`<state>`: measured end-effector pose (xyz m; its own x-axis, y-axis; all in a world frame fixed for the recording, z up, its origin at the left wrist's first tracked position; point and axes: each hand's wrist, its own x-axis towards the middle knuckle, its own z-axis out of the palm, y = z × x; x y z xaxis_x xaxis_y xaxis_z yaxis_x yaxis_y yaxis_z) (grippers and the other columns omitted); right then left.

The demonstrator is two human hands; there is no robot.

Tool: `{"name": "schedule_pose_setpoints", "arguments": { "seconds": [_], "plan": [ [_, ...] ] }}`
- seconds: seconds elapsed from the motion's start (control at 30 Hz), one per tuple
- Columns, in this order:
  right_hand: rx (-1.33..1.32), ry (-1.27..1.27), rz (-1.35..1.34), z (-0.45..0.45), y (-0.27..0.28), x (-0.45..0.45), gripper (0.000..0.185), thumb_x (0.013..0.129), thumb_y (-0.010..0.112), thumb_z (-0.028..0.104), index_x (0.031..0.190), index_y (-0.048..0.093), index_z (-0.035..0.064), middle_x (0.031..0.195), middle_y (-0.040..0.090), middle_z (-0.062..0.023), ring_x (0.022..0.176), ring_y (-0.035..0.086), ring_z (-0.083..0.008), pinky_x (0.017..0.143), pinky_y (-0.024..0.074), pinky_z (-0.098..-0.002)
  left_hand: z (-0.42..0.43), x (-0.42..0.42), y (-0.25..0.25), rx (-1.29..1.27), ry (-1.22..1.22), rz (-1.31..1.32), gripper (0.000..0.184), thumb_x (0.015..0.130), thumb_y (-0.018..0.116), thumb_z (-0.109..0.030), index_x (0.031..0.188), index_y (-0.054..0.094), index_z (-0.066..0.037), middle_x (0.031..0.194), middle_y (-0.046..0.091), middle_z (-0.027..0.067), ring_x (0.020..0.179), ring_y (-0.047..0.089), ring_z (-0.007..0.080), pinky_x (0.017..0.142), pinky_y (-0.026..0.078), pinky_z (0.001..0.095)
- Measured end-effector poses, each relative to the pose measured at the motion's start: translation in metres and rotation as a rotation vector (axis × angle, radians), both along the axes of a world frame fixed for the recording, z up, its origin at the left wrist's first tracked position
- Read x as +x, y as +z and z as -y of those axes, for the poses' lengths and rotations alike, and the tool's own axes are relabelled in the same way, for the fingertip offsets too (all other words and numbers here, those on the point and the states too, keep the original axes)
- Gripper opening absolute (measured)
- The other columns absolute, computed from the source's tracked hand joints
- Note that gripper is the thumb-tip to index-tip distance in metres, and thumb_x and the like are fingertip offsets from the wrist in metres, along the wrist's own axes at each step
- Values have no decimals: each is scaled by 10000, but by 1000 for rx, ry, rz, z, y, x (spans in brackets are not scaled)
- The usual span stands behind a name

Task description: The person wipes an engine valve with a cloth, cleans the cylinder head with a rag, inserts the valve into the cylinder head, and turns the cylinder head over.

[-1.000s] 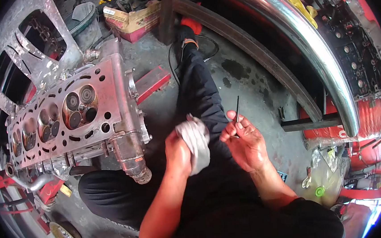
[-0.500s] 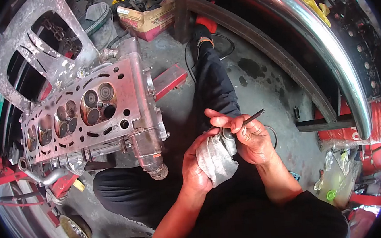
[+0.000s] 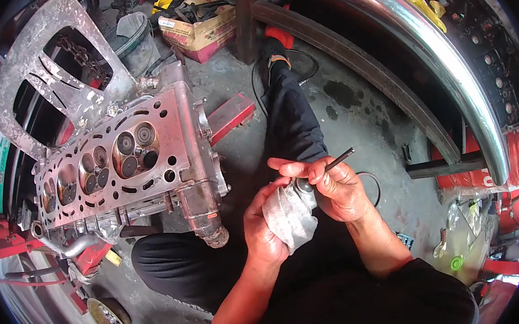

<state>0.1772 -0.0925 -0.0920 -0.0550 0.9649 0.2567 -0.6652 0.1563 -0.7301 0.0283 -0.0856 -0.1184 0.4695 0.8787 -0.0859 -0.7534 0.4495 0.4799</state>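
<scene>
My left hand (image 3: 261,230) is closed around a grey-white rag (image 3: 290,219), which is bunched against the head of an engine valve. My right hand (image 3: 345,195) pinches the engine valve (image 3: 340,158) by its dark stem, which sticks out up and to the right past my fingers. The valve's round head touches the rag between my two hands and is partly covered. Left of my hands, a cylinder head (image 3: 171,129) is propped up with its combustion chambers and valve faces showing. One valve opening in the nearest chamber is dark.
A worn plastic chair (image 3: 52,81) stands behind the cylinder head. A cardboard box (image 3: 197,30) of parts is at the back. A chrome bumper (image 3: 447,68) curves along the right, beside a dark metal beam (image 3: 362,71). A round bowl (image 3: 109,319) sits at lower left.
The view has shifted slightly. Both hands, with the rag and valve, have moved a little to the left. My grip on each looks the same.
</scene>
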Motion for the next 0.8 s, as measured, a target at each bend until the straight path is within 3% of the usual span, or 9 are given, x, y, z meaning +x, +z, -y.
{"name": "schedule_pose_setpoints", "arguments": {
  "seconds": [0.07,0.17,0.27,0.33,0.37,0.43,0.57,0.67,0.8],
  "plan": [
    [-9,-10,31,-1,-2,-1,149,987,516,142,1052,620,57,1316,570,-224,1351,415,-360,1099,337,-503,1,1,6,3,35,-163,489,911,604,-304,1274,543,18,1266,596,155,1165,582,260,1015,448,389],
    [-88,-84,64,0,-1,-6,113,972,538,136,979,614,52,1263,613,-204,1379,373,-366,1143,241,-516,4,16,19,570,334,-765,348,896,523,-90,1211,556,54,1186,616,140,1113,592,206,977,452,342],
    [-105,-88,29,1,-1,-9,115,972,542,143,967,613,54,1264,613,-207,1389,351,-375,1143,234,-522,-1,19,14,604,421,-668,306,878,505,-40,1159,571,59,1154,625,136,1057,614,206,931,476,333],
    [-70,-82,-8,0,-3,-9,118,972,547,155,965,613,58,1264,613,-211,1392,341,-388,1143,220,-530,-2,15,19,241,162,-615,257,905,545,-107,1104,593,48,1104,639,136,979,637,211,868,508,339],
    [-73,-82,-8,1,-3,-8,118,972,547,155,965,613,58,1264,613,-211,1392,341,-388,1143,220,-530,-2,16,14,238,162,-616,257,905,545,-107,1104,593,48,1104,639,136,979,637,211,868,508,339],
    [-60,-48,-15,1,-3,-7,119,974,550,168,965,613,68,1270,609,-213,1392,337,-393,1146,203,-533,-5,17,-1,-44,146,-157,243,924,538,-165,1050,610,30,1045,653,127,910,655,229,818,531,352],
    [-10,-125,-24,-6,-2,-13,118,972,561,195,983,613,89,1269,610,-212,1402,318,-389,1149,174,-540,-14,12,-8,-272,32,12,392,988,440,-287,1193,578,18,1156,627,143,1037,628,273,925,502,400],
    [15,-116,5,-8,-3,-9,121,972,562,203,1000,606,94,1263,614,-209,1405,318,-383,1144,178,-538,-12,9,7,-330,15,99,257,960,541,-164,1148,606,0,1155,641,121,1037,638,260,918,517,391],
    [5,-98,3,-7,-2,-11,125,979,550,203,1003,605,94,1260,616,-212,1398,334,-380,1136,206,-523,-11,5,-3,-367,-52,167,302,967,526,-200,1186,585,1,1182,629,128,1069,624,268,946,501,408]
  ]
}}
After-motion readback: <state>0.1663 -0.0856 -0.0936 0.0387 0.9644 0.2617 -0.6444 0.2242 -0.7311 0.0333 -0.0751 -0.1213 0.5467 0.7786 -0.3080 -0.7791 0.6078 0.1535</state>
